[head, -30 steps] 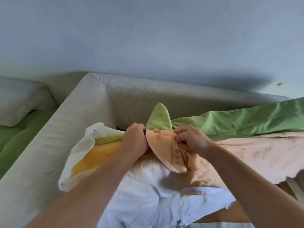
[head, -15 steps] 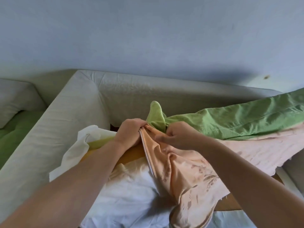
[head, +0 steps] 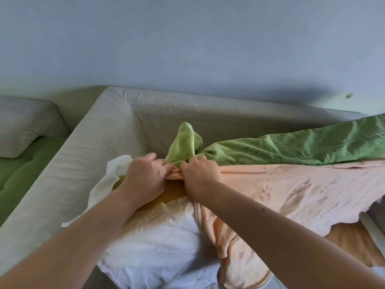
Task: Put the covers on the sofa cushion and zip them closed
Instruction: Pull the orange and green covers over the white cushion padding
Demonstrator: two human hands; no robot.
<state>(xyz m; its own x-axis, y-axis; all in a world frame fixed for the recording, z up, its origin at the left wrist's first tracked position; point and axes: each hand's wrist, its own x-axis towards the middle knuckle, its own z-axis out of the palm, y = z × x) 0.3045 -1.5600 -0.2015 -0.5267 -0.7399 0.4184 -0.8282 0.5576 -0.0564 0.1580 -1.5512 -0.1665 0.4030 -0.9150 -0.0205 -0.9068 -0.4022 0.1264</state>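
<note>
The cushion [head: 158, 243], white-lined over yellow foam, lies under my wrists. My left grip [head: 145, 180] and right grip [head: 200, 176], knuckles nearly touching, are both clamped on the bunched mouth of the cover [head: 291, 190]. I'd spread that mouth wide, then draw it evenly over the corner. Beyond the grips rises the pale sofa [head: 208, 115], then a bare bluish wall [head: 187, 49].

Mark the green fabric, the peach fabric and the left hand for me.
green fabric [head: 291, 147]: head view, its wrinkled upper face.
peach fabric [head: 302, 192]: head view, its flat stained spread.
left hand [head: 144, 180]: head view, back of the hand.
</note>
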